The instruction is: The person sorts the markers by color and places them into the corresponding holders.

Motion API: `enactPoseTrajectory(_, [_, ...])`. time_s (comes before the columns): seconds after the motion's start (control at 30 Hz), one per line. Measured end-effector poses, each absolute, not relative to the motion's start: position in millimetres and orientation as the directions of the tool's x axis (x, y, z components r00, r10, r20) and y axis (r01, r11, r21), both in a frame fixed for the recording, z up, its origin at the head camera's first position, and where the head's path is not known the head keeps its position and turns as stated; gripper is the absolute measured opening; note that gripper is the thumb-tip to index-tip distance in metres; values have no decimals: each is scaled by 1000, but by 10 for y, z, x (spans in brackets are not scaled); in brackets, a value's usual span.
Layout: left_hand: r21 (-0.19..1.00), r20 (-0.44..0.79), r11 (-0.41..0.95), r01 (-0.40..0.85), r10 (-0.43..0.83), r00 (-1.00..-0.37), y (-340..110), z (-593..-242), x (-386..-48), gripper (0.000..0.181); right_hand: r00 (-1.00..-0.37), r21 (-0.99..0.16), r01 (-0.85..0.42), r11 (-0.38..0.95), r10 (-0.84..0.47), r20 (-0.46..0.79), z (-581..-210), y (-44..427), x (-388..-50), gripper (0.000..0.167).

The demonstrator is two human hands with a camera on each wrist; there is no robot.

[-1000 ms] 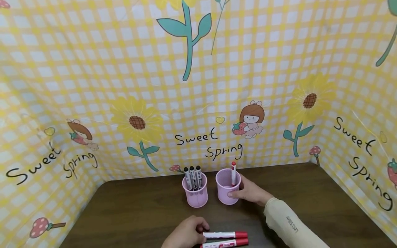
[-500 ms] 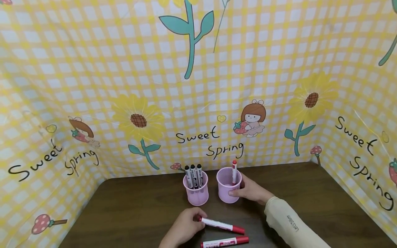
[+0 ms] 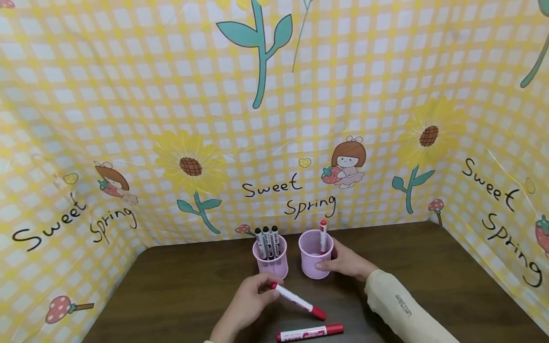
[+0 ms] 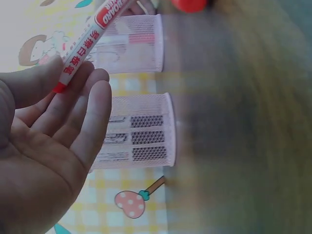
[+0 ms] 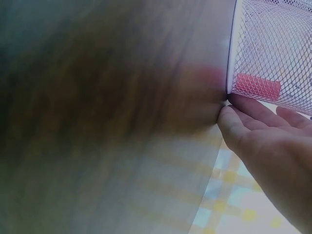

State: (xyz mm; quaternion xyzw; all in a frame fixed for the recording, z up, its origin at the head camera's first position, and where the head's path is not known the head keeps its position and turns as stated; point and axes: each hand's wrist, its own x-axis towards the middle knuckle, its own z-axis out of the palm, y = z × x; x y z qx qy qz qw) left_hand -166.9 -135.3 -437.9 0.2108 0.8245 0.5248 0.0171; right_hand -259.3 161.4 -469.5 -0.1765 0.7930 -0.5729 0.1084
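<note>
My left hand (image 3: pixel 249 304) pinches a red whiteboard marker (image 3: pixel 296 299) by its tail end between thumb and fingers. The marker slants above the table, its red cap pointing down to the right; the left wrist view shows the same marker (image 4: pixel 80 56) with red lettering. My right hand (image 3: pixel 349 263) holds the right-hand pink mesh pen holder (image 3: pixel 312 267), thumb on its front and fingers around its side. In that holder one red marker (image 3: pixel 323 239) stands upright. Another red marker (image 3: pixel 310 333) lies on the table near the front.
Left of the held holder stands a second pink mesh pen holder (image 3: pixel 274 270) with 3 black-topped markers (image 3: pixel 268 244) in it. The dark wooden table (image 3: pixel 180 286) is backed by a yellow checked cloth (image 3: pixel 240 133) on several sides.
My left hand has lifted one of the two red markers off the table and moved it up and tilted it. The right hand stays on its pen holder.
</note>
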Motion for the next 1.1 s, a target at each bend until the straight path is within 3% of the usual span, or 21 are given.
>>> enactPoseTrajectory(0.27, [907, 221, 280, 315, 321, -921, -1353, -4267, -1700, 18, -913, -939, -166, 303, -408, 30, -4721, 1619, -2618, 87])
enactPoseTrajectory(0.6, [970, 229, 32, 242, 223, -948, -1098, -4129, -1743, 28, -913, -934, -170, 314, -406, 30, -4746, 1628, -2647, 92])
enactPoseTrajectory(1.1, [942, 333, -20, 336, 205, -921, -727, -3846, -1951, 23, -918, -927, -168, 335, -396, 23, -4702, 1638, -2617, 92])
